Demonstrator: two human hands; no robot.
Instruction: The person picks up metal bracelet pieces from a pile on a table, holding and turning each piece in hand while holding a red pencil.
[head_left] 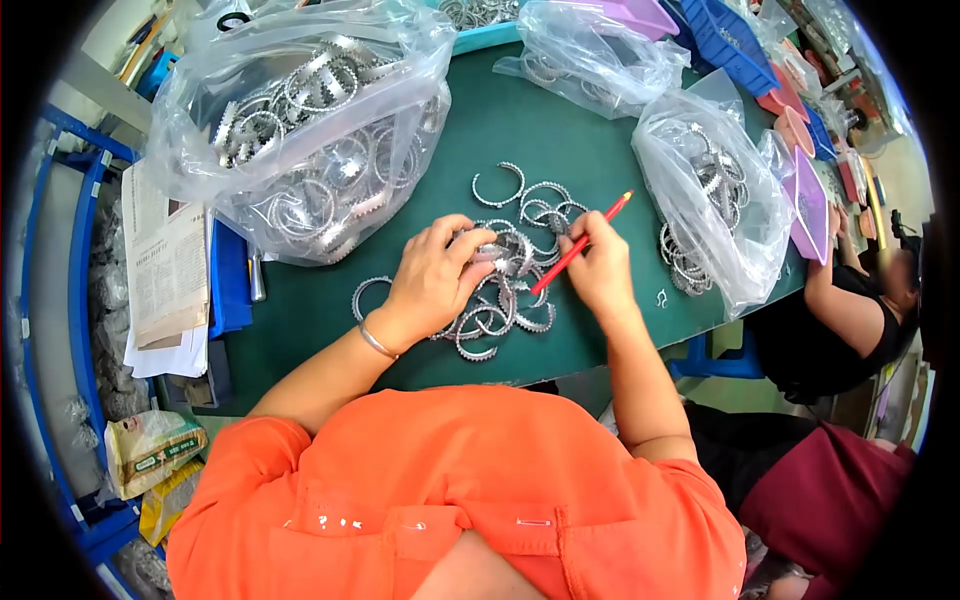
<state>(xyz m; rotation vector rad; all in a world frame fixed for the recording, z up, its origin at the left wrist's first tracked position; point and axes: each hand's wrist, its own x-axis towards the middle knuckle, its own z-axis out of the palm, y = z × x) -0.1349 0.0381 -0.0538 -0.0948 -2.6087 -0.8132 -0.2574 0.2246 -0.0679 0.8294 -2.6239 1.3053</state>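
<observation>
Worktop (300, 330): green, carries all below.
Big bag (300, 180): clear plastic, lots of toothed metal rings, far L side; mouth looks open, so a knock cd spill some.
R-side bag (715, 200): smaller, also w/ rings, reaches worktop edge; a bump cd tip it off.
Ring pile (505, 318): open-ended rings, loose + overlapping, btw both hands nr front edge; teeth may catch, so lifting one cd drag or bend others.
L hand (430, 275): fingers curled, pinching rings at top of pile; no. held, can't tell. Loose grip cd drop them.
R hand (600, 265): thumb + fingers pinching red pencil (558, 268), slanted, low end by pile; cd snag a ring if swung.
Small metal bit (661, 298): alone nr R-side bag; easily swept off + lost.
</observation>
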